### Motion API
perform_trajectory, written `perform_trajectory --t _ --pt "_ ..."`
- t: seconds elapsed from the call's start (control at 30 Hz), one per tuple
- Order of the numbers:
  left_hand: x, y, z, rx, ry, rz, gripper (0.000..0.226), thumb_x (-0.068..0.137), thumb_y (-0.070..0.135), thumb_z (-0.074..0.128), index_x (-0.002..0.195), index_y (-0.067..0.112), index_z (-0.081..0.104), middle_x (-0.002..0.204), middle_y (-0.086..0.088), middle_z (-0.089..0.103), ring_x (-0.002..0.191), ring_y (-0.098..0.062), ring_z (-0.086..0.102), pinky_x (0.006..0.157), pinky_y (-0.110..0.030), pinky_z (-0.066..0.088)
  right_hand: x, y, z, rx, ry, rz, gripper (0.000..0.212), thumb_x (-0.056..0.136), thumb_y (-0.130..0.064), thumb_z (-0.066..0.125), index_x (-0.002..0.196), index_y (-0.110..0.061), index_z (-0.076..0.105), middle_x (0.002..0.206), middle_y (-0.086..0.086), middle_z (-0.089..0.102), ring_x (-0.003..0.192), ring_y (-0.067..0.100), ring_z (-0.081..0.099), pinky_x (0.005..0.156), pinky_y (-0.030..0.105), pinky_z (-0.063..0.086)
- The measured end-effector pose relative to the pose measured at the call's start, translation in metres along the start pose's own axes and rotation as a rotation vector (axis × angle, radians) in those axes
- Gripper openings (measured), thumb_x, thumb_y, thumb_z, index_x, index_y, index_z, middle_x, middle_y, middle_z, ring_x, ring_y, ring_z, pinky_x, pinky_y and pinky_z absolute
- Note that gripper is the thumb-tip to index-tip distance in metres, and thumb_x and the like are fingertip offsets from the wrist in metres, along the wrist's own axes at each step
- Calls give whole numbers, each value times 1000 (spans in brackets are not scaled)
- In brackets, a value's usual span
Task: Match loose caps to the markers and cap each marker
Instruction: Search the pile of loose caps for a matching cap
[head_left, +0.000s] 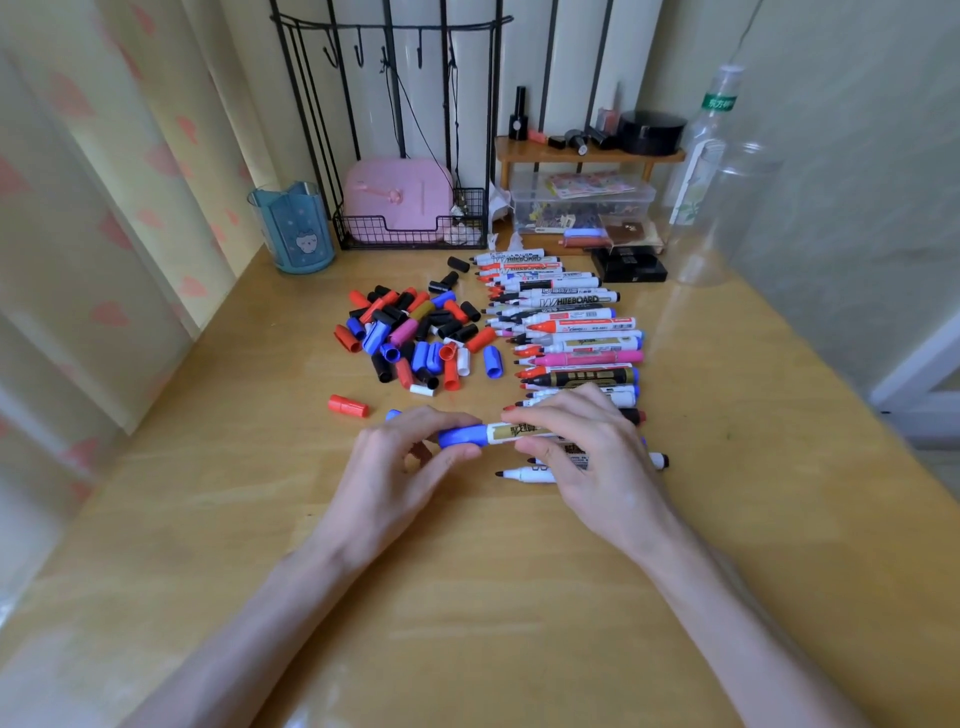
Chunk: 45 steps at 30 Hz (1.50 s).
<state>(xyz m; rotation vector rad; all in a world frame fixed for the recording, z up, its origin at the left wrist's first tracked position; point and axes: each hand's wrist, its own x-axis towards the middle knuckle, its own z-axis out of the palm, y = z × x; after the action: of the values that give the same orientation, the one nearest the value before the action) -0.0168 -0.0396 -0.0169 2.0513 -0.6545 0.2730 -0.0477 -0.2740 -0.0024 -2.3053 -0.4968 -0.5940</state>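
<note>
I judge this barely begun: my left hand (410, 457) pinches a blue cap (461, 435) onto the gold-labelled marker (511, 432) gripped by my right hand (587, 441), low over the table (467, 597). The cap pile (415, 338) and the uncapped row (571, 338) are left to do.

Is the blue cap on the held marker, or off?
On. The blue cap sits against the marker with no tip showing, left hand pinching the cap, right hand holding the barrel. Fully clicked: cannot tell.

Caps (415, 338) left of markers (571, 332)
</note>
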Motion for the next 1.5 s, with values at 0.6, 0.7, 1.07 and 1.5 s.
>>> perform_trajectory --t 0.6,0.7,1.07,1.5 --pt "5 1 -5 56 36 15 17 95 32 74 111 25 77 99 15 73 82 -18 63 77 -38 53 5 -7 3 -34 55 -33 24 93 -9 72 114 -18 78 96 -10 68 94 15 52 86 25 46" --pt "7 1 -5 44 51 -10 18 95 35 73 110 27 78 98 15 74 84 -18 64 80 -36 51 6 -7 3 -47 118 -72 33 88 7 72 114 -12 80 95 -4 70 93 15 52 86 12 43" --pt "15 -25 -43 114 175 -160 17 93 29 76 110 27 77 108 16 75 81 -11 58 77 -29 49 10 6 -9 -84 319 -18 31 86 10 74 111 -8 80 99 3 73 96 20 57 91 16 46" --pt "13 -52 -38 399 71 -170 23 104 33 59 125 28 66 123 8 64 122 -17 53 93 -37 29 10 13 -8 -96 266 52 26 93 -6 73 118 -14 78 109 -2 73 109 26 61 98 33 49"
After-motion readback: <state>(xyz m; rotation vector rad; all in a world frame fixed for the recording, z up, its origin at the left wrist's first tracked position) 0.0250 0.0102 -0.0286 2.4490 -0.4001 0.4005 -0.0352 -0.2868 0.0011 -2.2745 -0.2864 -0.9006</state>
